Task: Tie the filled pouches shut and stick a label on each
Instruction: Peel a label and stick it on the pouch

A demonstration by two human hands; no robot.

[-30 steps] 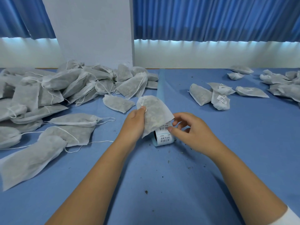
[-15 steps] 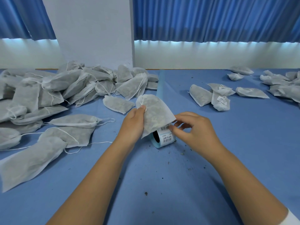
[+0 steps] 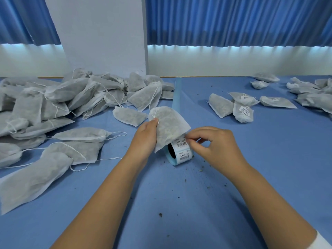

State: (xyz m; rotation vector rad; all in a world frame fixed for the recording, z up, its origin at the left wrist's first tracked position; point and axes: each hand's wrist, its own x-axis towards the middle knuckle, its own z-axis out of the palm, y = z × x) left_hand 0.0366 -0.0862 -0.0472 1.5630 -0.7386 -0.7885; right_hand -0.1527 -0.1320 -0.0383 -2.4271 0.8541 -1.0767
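At the blue bench (image 3: 179, 203), the left hand (image 3: 145, 139) grips a filled pouch (image 3: 168, 126) by its left edge. The thumb lies on the front face near the tied neck, and the rest of that hand is hidden behind the fabric. I see the pouch held almost upright, its long axis slightly tilted. The neck points up and away, and the wide bottom edge slants down over the label roll (image 3: 181, 155).

Just right of the pouch, the right hand (image 3: 213, 146) pinches the edge of the topmost label (image 3: 181, 143) between thumb and forefinger, its other fingers (image 3: 203, 136) loosely curled. The roll lies on its side with its top covered by the pouch. I cannot tell whether the label has lifted.

A heap of pouches (image 3: 71, 97) lies far left, cut off by the frame. Labelled pouches (image 3: 242, 108) lie well to the right.
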